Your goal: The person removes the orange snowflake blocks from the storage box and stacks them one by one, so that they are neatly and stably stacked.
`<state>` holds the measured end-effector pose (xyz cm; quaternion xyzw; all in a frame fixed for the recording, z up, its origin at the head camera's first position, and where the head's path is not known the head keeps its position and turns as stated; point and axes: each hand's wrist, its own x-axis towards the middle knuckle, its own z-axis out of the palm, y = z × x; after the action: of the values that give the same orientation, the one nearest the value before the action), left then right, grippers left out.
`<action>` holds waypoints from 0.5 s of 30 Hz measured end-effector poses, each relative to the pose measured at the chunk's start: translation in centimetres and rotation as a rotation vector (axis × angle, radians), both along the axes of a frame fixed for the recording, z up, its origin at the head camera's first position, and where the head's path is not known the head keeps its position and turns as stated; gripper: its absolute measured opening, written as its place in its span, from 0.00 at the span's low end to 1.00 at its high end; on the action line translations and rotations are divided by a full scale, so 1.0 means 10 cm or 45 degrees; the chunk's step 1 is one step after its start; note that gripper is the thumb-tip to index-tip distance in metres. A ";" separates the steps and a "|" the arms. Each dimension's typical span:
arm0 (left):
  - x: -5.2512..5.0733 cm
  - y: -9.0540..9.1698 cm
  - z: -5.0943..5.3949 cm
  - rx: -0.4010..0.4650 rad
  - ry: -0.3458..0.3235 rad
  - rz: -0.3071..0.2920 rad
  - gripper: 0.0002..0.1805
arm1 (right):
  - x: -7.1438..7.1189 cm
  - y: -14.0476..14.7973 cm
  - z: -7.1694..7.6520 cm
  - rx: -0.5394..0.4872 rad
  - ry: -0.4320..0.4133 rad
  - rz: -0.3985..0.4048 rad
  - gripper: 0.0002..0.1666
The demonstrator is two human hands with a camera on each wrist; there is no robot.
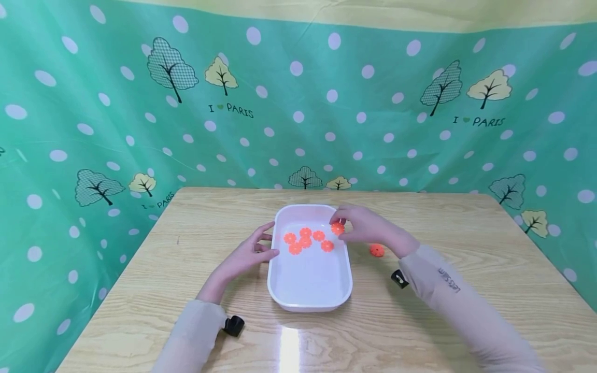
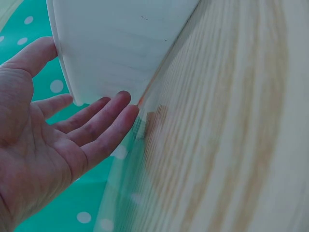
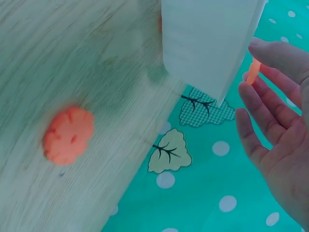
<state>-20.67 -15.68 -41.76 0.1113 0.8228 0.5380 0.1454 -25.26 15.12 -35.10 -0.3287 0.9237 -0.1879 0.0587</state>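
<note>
A white rectangular basin [image 1: 310, 280] stands on the wooden table, with several orange flower-shaped discs [image 1: 305, 241] lying on its floor. My left hand [image 1: 244, 256] touches the basin's left side; in the left wrist view its thumb meets the rim and the other fingers [image 2: 104, 121] stretch along the outer wall. Over the right rim, my right hand [image 1: 366, 225] pinches one orange flower-shaped disc [image 3: 253, 71] between thumb and fingers. Another orange disc [image 1: 377, 250] lies on the table right of the basin, below the right forearm; the right wrist view shows its notched edge and small centre hole.
The light wooden table [image 1: 186, 280] spreads around the basin. A green dotted cloth [image 1: 298, 103] with printed trees hangs behind it and at both sides. Black straps [image 1: 234, 326] sit at both wrists.
</note>
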 end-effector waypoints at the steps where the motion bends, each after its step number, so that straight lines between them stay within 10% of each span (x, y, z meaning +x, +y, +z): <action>1: 0.00 0.00 0.00 0.000 -0.003 0.000 0.40 | 0.00 0.02 0.00 -0.001 0.004 -0.005 0.18; 15: 0.17 0.06 0.31 -0.030 -0.015 -0.034 0.43 | 0.04 0.25 -0.06 0.002 0.064 -0.077 0.15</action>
<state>-18.99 -15.11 -38.68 0.1175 0.8266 0.5270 0.1586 -24.89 17.57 -35.65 -0.3052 0.9345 -0.1806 0.0302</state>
